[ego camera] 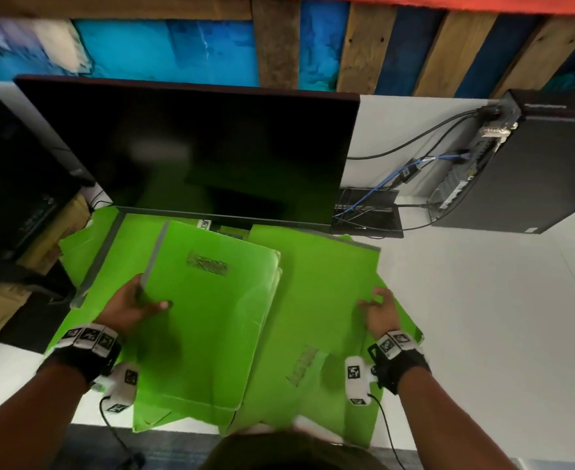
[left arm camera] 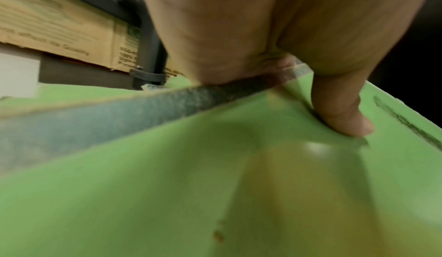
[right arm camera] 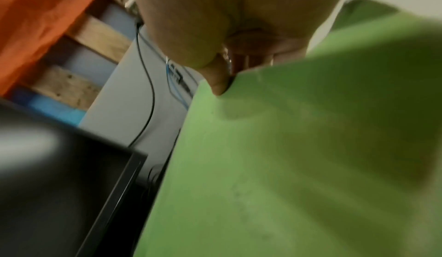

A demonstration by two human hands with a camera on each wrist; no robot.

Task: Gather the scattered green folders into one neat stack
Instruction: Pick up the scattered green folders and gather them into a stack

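While left hand (ego camera: 133, 305) grips top folder (ego camera: 208, 320), right hand (ego camera: 379, 313) pinches another folder (ego camera: 320, 300).

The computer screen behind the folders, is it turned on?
No, the computer screen is dark, showing only a faint green reflection of the folders.

Beneath the left hand (ego camera: 131, 305), its fingers are hidden under the held folder (ego camera: 204, 317), only the thumb showing. Beyond them, the label (ego camera: 207, 263) is too blurred to read. Lower folders (ego camera: 93, 245) are mostly covered.
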